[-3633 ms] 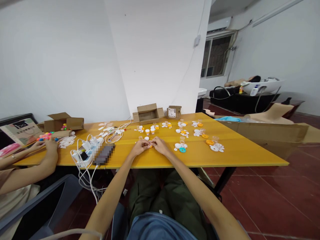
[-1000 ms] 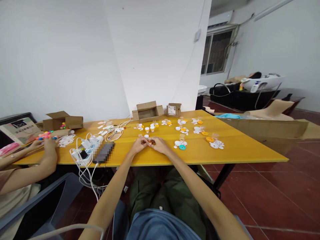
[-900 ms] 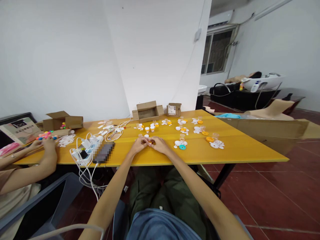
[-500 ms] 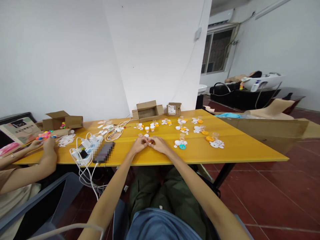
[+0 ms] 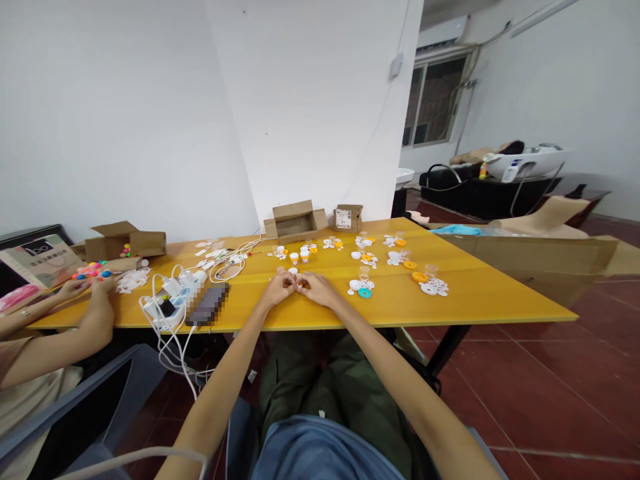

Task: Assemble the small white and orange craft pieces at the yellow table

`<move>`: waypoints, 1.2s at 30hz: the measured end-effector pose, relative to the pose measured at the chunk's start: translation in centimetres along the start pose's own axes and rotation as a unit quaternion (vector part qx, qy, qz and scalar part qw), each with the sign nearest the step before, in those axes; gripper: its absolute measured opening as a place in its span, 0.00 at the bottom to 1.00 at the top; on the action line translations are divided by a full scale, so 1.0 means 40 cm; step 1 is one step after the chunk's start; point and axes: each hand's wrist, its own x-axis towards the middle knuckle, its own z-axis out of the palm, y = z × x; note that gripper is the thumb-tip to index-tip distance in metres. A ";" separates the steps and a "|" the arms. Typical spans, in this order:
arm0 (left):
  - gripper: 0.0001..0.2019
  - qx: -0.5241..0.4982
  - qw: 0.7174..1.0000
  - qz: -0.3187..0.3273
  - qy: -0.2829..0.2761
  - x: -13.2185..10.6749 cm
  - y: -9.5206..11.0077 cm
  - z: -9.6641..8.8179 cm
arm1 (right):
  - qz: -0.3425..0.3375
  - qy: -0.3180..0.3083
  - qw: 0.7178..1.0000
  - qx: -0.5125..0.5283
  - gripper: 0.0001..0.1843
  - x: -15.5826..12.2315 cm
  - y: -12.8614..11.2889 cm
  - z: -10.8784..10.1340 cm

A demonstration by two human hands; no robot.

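My left hand and my right hand meet over the near middle of the yellow table. Both have their fingertips pinched together around something small, which the fingers mostly cover. A white round part shows just beyond my fingertips. Behind it stand two small white-topped containers with orange bands, a left one and a right one. To the right of my hands lies a group of small white discs with a teal ring and a clear cup.
More groups of white pieces with orange rings spread over the right side. Cardboard boxes stand against the wall. On the left are a power strip, white cables and a dark pixelated device. A co-worker's arms reach in beside colourful balls.
My hands stay in nearly the same place, with only slight finger movement. The co-worker's hand at the left has shifted a little by the colourful balls.
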 end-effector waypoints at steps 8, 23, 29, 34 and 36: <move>0.05 0.014 1.000 0.010 0.006 -0.003 0.008 0.000 | 0.004 -0.007 1.000 0.000 0.03 -0.001 -0.009 -0.007; 0.06 0.050 0.997 0.052 0.003 -0.003 -0.008 0.003 | -0.005 -0.017 1.000 -0.001 0.02 0.004 0.002 -0.003; 0.06 0.056 0.997 0.051 0.000 -0.004 -0.008 0.000 | -0.024 -0.009 1.000 0.012 0.01 0.007 0.016 0.005; 0.06 0.059 0.998 0.028 0.007 -0.006 0.003 -0.001 | -0.025 -0.005 1.000 0.018 0.02 0.008 0.017 0.009; 0.06 0.057 0.998 0.022 0.009 -0.007 0.009 -0.001 | -0.026 -0.007 0.999 0.019 0.01 0.008 0.016 0.009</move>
